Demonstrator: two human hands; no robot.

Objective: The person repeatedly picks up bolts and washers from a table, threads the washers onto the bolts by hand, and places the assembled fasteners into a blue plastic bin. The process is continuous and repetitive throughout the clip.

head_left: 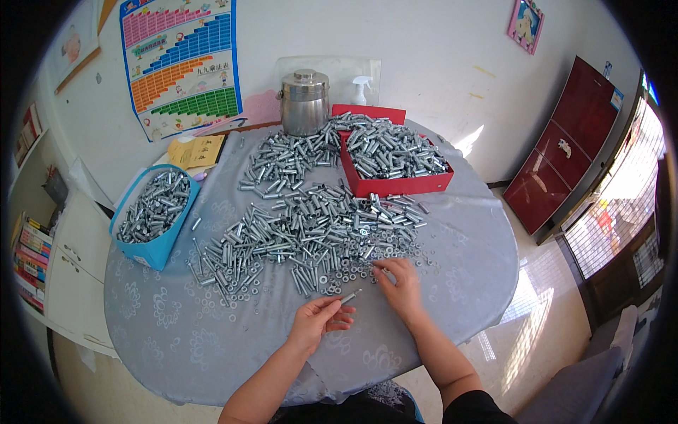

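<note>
My left hand [319, 319] holds a thin metal bolt [349, 297] by its end, the bolt pointing up and to the right. My right hand [401, 281] rests palm down at the near edge of a wide spread of metal sleeves, bolts and washers [311, 237], its fingertips pinching among small washers [353, 265]. Both hands sit over a round table with a grey patterned cloth [183, 332].
A red box [402, 185] full of metal sleeves stands at the back, a blue box [157, 247] of them at the left edge. A steel canister [304, 103] and a spray bottle [361, 90] stand against the wall. A dark red cabinet [565, 148] is at the right.
</note>
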